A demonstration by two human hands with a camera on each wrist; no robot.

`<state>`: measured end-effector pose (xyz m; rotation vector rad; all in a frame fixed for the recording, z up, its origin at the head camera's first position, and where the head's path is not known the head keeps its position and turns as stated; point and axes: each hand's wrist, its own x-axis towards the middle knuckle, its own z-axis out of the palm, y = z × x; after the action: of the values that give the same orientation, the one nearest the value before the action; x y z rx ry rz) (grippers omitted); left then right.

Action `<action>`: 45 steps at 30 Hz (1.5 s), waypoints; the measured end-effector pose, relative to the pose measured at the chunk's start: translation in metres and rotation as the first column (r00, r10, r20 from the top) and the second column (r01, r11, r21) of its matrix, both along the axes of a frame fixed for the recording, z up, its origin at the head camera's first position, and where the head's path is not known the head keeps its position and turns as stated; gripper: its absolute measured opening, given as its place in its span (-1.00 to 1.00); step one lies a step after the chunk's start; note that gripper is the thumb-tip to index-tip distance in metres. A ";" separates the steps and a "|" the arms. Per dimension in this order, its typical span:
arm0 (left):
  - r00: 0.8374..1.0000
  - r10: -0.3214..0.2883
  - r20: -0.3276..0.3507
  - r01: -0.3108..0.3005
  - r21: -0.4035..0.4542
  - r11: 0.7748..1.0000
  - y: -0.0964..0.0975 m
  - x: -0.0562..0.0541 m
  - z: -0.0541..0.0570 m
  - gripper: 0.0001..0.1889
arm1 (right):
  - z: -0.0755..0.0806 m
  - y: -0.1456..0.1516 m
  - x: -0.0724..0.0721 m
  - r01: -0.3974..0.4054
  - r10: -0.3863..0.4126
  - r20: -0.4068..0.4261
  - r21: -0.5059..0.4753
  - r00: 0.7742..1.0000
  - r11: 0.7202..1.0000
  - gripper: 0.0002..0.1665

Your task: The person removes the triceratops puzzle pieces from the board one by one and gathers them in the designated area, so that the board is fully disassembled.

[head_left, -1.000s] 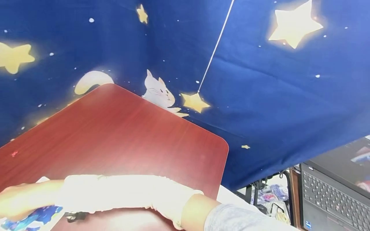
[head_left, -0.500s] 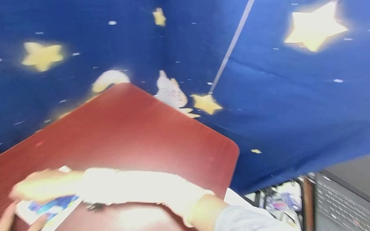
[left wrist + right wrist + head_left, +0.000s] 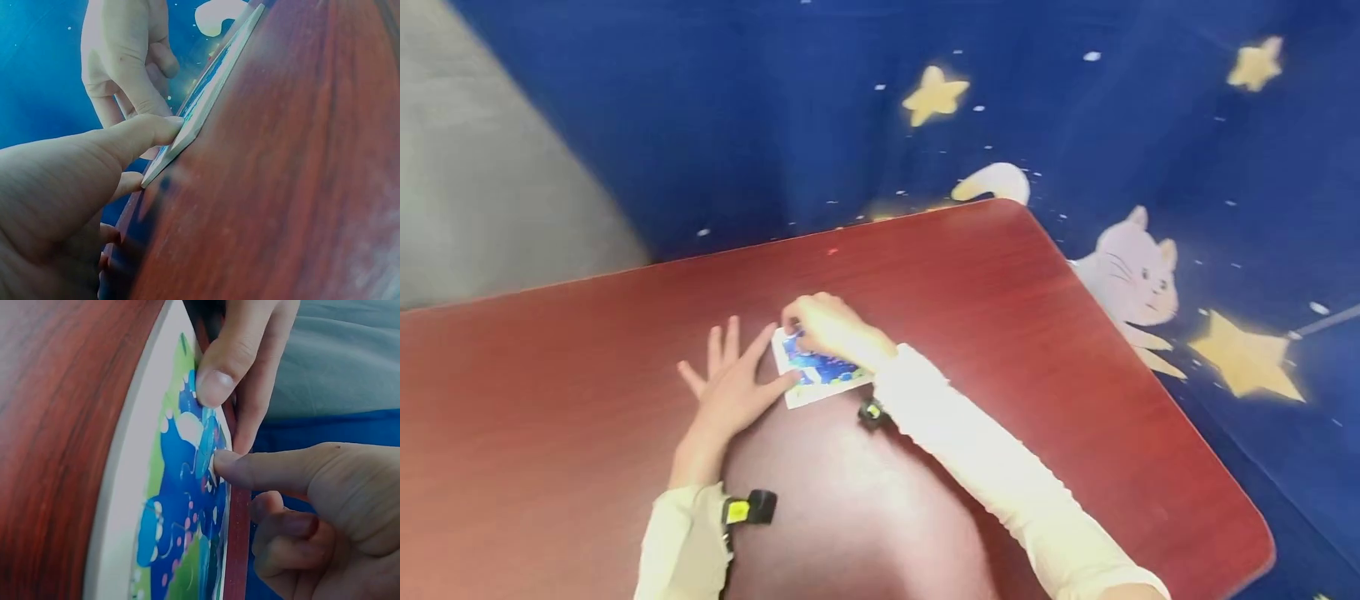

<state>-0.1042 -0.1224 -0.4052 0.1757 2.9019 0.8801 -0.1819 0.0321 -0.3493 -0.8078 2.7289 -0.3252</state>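
A small jigsaw puzzle board [image 3: 827, 371] with a white border and a blue picture of sea-like shapes lies on the red-brown table. My left hand [image 3: 733, 392] is spread at its left side, the thumb on the near-left border and the index fingertip at the far-left corner. Over the picture is my right hand [image 3: 831, 325]. Seen from the right wrist, one straight digit of the right hand [image 3: 325, 506] touches the picture while other fingers curl beside it. Curved joints between pieces show on the puzzle surface [image 3: 181, 487].
The table [image 3: 587, 375] runs far to the left and ends in a rounded corner at right. Behind it hangs a blue cloth [image 3: 760, 125] printed with stars and a cat; a grey cloth [image 3: 497, 167] is at the far left. Black wrist cameras [image 3: 762, 507] sit on the sleeves.
The head view has swung left, so the laptop at right is gone from sight and both hands and the whole board now show. The right hand stays over the board.
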 end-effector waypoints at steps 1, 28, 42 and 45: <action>1.000 0.000 0.004 0.000 -0.003 1.000 0.008 -0.002 0.001 -0.12 | 0.001 0.008 -0.002 -0.002 0.002 0.006 -0.013 1.000 1.000 -0.79; 0.999 -0.042 -0.003 0.042 -0.031 0.999 0.066 -0.016 0.001 -0.35 | -0.006 0.080 0.001 0.066 -0.040 0.188 -0.135 0.981 0.989 -0.78; 0.999 -0.036 -0.010 0.036 -0.036 0.999 0.064 -0.012 -0.001 -0.36 | -0.011 0.078 0.007 0.078 -0.059 0.107 -0.184 0.993 0.980 -0.79; 0.999 -0.036 -0.007 0.035 -0.037 0.999 0.064 -0.011 0.000 -0.36 | -0.010 0.078 0.008 0.077 -0.058 0.104 -0.187 0.993 0.979 -0.79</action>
<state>-0.1154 -0.0587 -0.4052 0.2275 2.9105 0.8213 -0.1742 0.1096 -0.3590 -0.7266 2.6662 -0.6328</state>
